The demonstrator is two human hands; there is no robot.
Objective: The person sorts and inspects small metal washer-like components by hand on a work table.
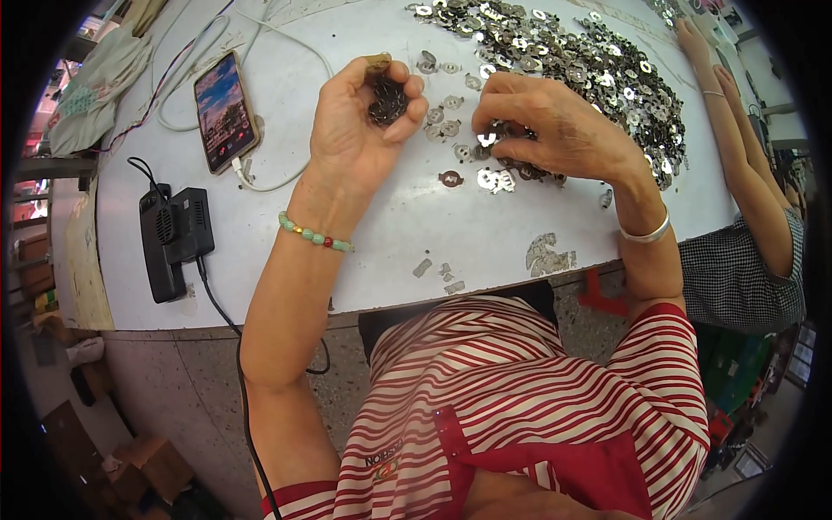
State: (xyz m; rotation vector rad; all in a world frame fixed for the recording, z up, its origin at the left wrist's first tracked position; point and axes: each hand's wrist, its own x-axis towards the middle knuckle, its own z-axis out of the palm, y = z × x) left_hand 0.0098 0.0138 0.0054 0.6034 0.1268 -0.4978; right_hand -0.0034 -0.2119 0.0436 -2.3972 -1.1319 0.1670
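Left hand: my left hand (pixel 360 117) is raised palm-up over the counter (pixel 347 251), fingers curled around a dark stack (pixel 387 94) of small metal parts, thumb pressing on its side.
Stack: I see it sitting in the cupped fingers, off the counter, just left of the loose parts.
Right hand: my right hand (pixel 555 130) rests palm-down on the counter, fingertips pinched together on a few shiny parts (pixel 487 139) at the near edge of the pile.
Pile: a broad heap (pixel 572 61) of small silvery stamped rings and tabs spreads across the far right of the counter, from the top middle down to my right wrist.
Loose parts: a handful (pixel 444 121) lie singly between my two hands, some touching each other.
Wrists: a green bead bracelet (pixel 314 234) on the left, a silver bangle (pixel 646 232) on the right.
Phone: a phone (pixel 225 111) lies screen-up to the left of my left hand, with a white cable (pixel 260 184) plugged into its near end.
Black box: a black device (pixel 176 236) with a vent sits near the counter's left front edge, its cord hanging down.
Neighbour: another person's forearm (pixel 737 130) reaches along the right edge toward the far end of the pile.
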